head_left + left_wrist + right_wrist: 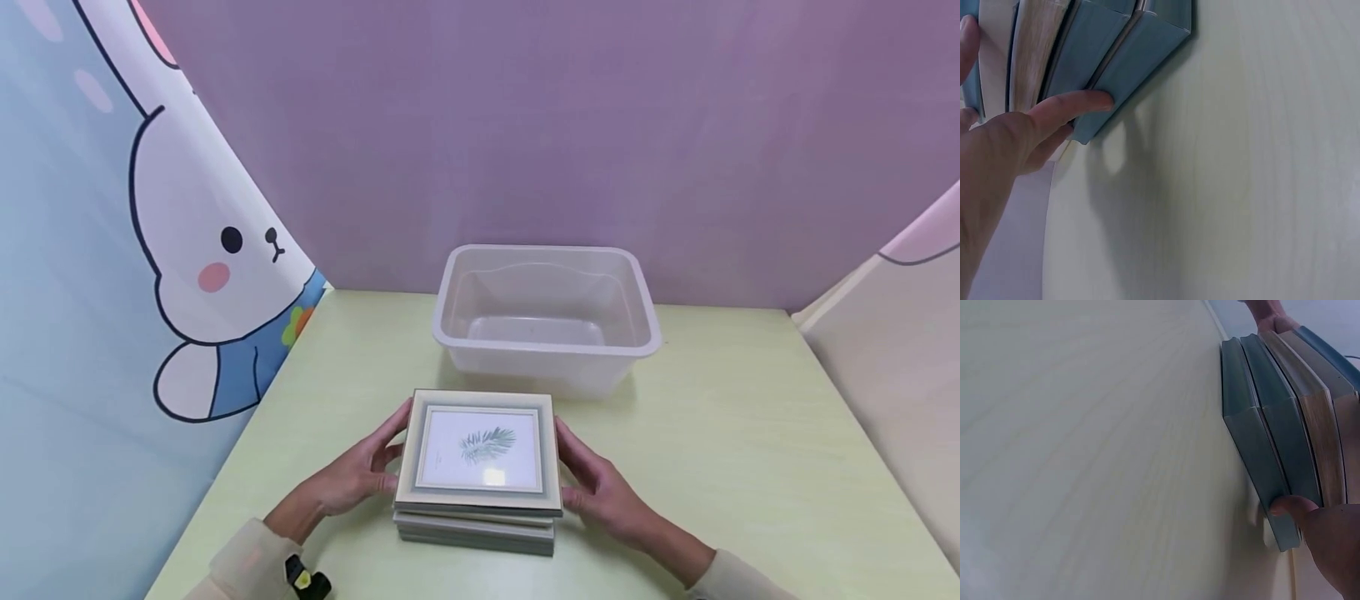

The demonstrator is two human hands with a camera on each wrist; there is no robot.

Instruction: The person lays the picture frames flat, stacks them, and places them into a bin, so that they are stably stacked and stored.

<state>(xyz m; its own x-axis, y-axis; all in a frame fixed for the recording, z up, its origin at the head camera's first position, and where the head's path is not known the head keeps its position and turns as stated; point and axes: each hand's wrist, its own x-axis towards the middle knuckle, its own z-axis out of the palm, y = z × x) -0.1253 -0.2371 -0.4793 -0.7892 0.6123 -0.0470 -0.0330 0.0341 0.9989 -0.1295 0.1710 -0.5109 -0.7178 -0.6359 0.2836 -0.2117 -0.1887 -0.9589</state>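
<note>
Lying flat near the front edge of the counter [750, 433], a stack of picture frames [478, 467] kept its long axis running left to right, the top frame's glass facing up with a leaf print [487, 443] beneath it. The left hand [352, 479] pressed the stack's left side with curled fingers [1072, 106] against the lower frames, and the right hand [600, 492] gripped the opposite side, a fingertip [1288, 505] on a lower frame's edge. Just beyond the stack stood a translucent plastic bin [546, 317], rectangular with rounded corners. The frames had pale moulded borders and blue-grey sides; the counter was smooth, light green wood-grain.
</note>
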